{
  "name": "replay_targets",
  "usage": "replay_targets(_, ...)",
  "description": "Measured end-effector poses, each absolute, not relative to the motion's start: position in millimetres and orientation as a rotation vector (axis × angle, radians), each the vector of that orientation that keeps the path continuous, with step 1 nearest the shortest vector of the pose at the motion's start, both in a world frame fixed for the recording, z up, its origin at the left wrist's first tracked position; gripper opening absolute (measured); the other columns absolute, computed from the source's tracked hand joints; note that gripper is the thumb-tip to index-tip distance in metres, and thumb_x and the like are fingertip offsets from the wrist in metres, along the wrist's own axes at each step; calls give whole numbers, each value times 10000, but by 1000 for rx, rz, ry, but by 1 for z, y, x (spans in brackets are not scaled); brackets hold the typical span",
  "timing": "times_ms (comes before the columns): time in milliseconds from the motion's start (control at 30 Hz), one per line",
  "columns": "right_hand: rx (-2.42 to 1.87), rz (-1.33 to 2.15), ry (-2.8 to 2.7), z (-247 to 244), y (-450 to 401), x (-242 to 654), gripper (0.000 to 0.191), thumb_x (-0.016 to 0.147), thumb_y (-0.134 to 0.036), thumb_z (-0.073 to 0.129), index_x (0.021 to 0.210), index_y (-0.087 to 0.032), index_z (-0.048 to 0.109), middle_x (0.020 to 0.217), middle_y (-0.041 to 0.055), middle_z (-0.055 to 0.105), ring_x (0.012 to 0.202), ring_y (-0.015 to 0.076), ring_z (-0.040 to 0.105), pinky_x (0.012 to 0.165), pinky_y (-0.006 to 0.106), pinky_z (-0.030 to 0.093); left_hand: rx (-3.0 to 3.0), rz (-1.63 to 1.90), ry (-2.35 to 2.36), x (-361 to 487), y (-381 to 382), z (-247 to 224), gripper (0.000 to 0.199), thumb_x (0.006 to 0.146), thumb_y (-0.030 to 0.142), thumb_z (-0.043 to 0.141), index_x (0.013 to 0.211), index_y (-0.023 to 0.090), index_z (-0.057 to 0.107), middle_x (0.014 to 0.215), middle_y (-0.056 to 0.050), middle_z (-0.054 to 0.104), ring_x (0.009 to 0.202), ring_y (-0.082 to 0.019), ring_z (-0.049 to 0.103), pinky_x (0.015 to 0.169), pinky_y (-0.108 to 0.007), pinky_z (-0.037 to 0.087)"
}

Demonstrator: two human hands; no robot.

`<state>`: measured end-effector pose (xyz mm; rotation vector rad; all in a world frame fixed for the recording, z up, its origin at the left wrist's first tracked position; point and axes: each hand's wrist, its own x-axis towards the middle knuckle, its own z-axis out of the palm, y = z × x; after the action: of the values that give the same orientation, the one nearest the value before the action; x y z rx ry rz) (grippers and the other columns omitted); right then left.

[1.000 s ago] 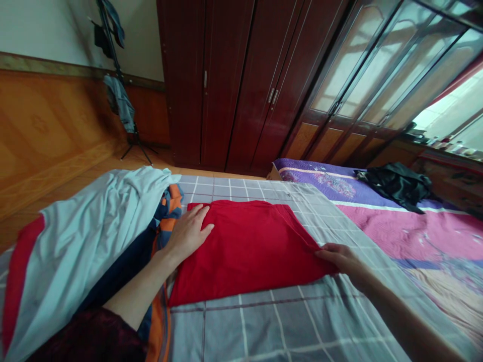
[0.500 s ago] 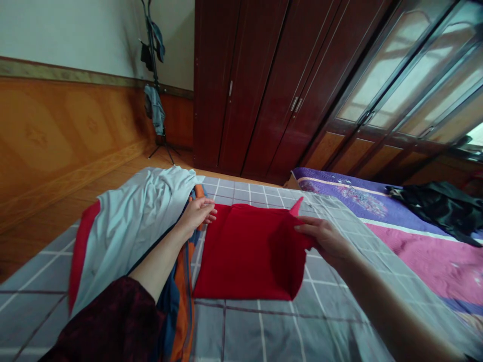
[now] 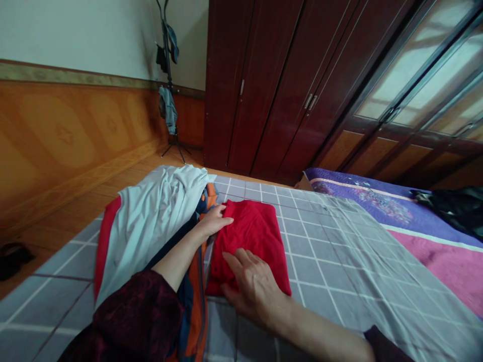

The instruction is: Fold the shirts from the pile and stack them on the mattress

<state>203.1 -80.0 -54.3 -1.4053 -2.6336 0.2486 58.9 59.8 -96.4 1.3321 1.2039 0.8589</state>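
A folded red garment (image 3: 260, 226) lies flat on the checked bedsheet, its exact kind not shown. At its far left edge my left hand (image 3: 215, 221) is open, thumb apart from the fingers, touching the cloth. My right hand (image 3: 254, 284) is over the near part of the garment, palm down and open, covering some of the near edge. Left of the red garment lie an orange and navy garment (image 3: 194, 296), partly under my left forearm, and a pale grey-white garment with a red edge (image 3: 158, 211).
The grey checked bed (image 3: 320, 261) meets a second bed with a purple and pink cover (image 3: 350, 196) on the right, with black clothing (image 3: 456, 208) on it. Beyond stand dark red wardrobes (image 3: 260, 90) and a coat rack (image 3: 168, 65). A dark object (image 3: 15, 259) lies on the floor at left.
The right side of the red garment has been folded over to the left, making it narrower. My right hand has let go of the edge and moved left onto the cloth.
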Motion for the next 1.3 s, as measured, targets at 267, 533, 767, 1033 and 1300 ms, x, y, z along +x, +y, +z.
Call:
replay_targets(267,-1392,-62,-2564,-89,-100,267,194,789,-34,507,835,-200,595,769,29,552,698,183,469,621,303,344,1468,853,1297,60,58,-101,730,613,38,585,1312,143,403,1212,-133,580,1130,-242,556,864,-295,466)
replay_targets(533,-1338,-81,-2498,-87,-101,284,207,771,-14,483,711,-199,554,722,21,530,670,178,437,605,304,292,1663,722,1313,59,53,-90,752,638,53,559,1360,134,366,1236,-122,567,1099,-212,578,835,-243,467)
replay_targets(767,-1342,-49,-2454,-92,-110,299,239,812,-45,418,835,-196,602,779,48,559,707,187,478,638,310,353,1904,543,1445,56,47,-82,655,626,19,552,1266,147,497,946,-67,653,949,-233,626,803,-280,467)
replay_targets(1033,-1378,-143,-2530,-82,-115,298,290,785,-40,440,991,-197,570,878,64,577,754,205,497,673,332,412,2409,618,1442,84,19,-59,341,835,160,496,1170,180,556,1105,-94,601,1037,-221,568,895,-309,413)
replay_targets(1300,-1599,-230,-2469,-87,-113,317,253,716,-7,476,861,-204,541,813,48,546,740,210,472,610,306,357,2544,-42,896,101,-16,-34,176,706,370,698,688,202,646,691,5,660,678,-157,597,564,-227,361)
